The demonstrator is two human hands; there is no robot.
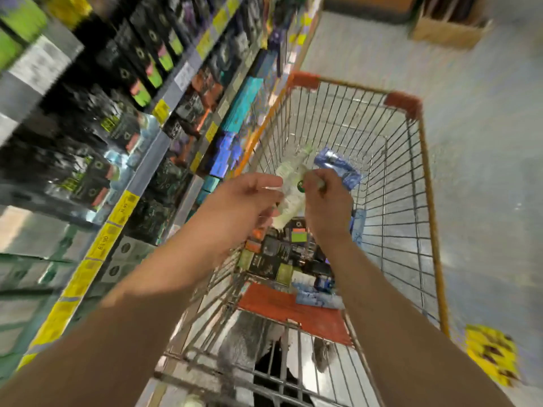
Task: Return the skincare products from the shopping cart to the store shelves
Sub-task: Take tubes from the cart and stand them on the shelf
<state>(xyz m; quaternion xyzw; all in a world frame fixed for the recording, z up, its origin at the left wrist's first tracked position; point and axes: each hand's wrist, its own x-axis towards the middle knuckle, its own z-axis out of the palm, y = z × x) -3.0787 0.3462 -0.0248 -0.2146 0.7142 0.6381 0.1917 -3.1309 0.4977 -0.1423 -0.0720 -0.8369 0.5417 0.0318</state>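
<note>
Orange-red plastic marks the shopping cart (305,309) flap nearest the viewer. Above it, both hands meet over the basket: the left hand (244,201) and right hand (326,201) each have fingers curled round a pale white bottle (289,186), and the right also pinches a blue packet (338,168). Dark boxes (279,254) remain in the cart below. Best to pass the bottle fully to one grip before turning to the shelves (123,118) at left. Blur hides all labels.
</note>
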